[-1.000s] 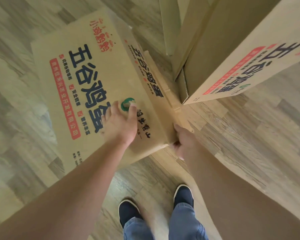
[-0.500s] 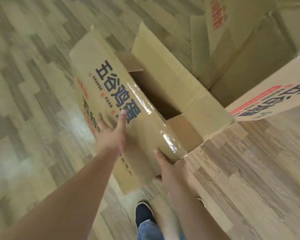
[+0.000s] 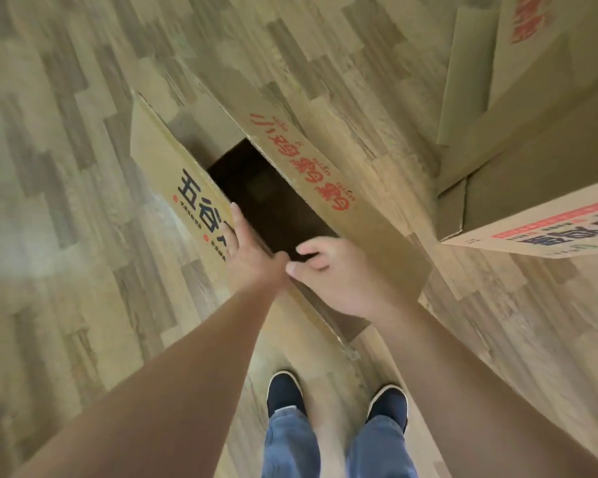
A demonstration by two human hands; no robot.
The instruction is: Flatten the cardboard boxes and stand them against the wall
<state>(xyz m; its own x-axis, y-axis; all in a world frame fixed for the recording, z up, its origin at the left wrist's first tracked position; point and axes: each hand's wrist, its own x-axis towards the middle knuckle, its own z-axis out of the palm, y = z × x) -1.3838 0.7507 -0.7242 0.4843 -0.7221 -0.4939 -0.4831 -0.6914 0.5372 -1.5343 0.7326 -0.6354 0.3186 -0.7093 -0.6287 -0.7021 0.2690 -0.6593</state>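
A brown cardboard box (image 3: 311, 174) printed with blue and red characters stands on the wood floor in front of me, its open end up and its dark inside showing. My left hand (image 3: 246, 250) lies with straight fingers flat against the outside of the box's left panel. My right hand (image 3: 332, 274) curls its fingers over the near rim of the opening and grips it. Both forearms reach down from the bottom of the view.
A second, larger cardboard box (image 3: 539, 188) with loose flaps stands at the right, close to the first one. Wood-pattern floor (image 3: 66, 201) stretches to the left. My two dark shoes (image 3: 335, 398) stand just behind the box.
The box has turned from lying on its side to standing with its opening upward. My right hand moved from under the taped edge to the rim. My view now looks straight down.
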